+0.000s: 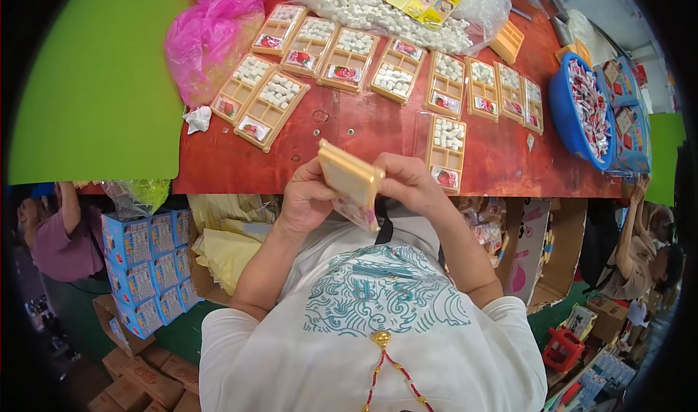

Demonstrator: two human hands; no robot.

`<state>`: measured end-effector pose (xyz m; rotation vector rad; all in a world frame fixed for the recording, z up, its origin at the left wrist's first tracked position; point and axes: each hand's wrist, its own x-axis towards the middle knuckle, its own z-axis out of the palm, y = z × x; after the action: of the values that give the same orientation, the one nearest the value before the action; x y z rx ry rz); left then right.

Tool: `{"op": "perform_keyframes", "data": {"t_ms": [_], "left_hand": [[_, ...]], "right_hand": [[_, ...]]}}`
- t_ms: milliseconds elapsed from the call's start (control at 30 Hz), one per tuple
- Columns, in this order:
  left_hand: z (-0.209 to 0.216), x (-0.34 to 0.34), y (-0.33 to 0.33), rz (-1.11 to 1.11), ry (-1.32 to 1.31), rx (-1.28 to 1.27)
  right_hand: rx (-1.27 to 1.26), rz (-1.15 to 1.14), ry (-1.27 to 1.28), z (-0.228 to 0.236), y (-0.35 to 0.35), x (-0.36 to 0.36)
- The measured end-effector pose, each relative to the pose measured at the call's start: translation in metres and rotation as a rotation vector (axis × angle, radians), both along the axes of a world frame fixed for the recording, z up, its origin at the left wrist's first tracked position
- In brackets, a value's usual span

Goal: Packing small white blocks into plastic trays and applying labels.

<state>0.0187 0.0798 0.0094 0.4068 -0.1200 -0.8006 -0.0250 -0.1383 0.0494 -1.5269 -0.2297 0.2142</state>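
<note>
Above my lap, at the table's near edge, both hands hold a tan compartment tray (347,174) tilted up on its edge. My left hand (307,200) grips its left side, fingers closed on it. My right hand (408,182) pinches its right edge. What lies inside this tray is mostly hidden; a patch of pink and white shows at its lower end. Beyond my right hand lies a similar tray (446,150) with white cubes and a red-and-white packet. More such filled trays (345,59) stand in a curved row across the red table (334,128).
A heap of white cubes (334,5) lies in clear plastic at the back. Pink plastic bags (211,49) sit back left, beside crumpled white paper (197,120). On the right stands a blue basin (567,121) of small packets. Stacked blue boxes (142,267) and other people flank the table.
</note>
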Motion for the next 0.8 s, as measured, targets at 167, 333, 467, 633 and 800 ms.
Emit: {"op": "perform_keyframes", "data": {"t_ms": [167, 333, 467, 633, 800], "left_hand": [[0.001, -0.005, -0.001, 0.144, -0.033, 0.101], [0.023, -0.002, -0.011, 0.189, -0.169, 0.103], [0.015, 0.001, -0.018, 0.253, -0.262, 0.040], [0.016, -0.001, -0.031, 0.405, -0.400, 0.256], [0.016, -0.001, -0.030, 0.411, -0.413, 0.355]], "right_hand": [[-0.310, -0.075, -0.321, 0.019, 0.017, 0.002], [-0.383, -0.093, -0.394, 0.019, 0.025, 0.001], [-0.444, -0.079, -0.484, 0.020, 0.031, 0.002], [-0.407, -0.102, -0.457, 0.021, 0.035, 0.001], [-0.433, -0.136, -0.453, 0.019, 0.038, 0.002]]}}
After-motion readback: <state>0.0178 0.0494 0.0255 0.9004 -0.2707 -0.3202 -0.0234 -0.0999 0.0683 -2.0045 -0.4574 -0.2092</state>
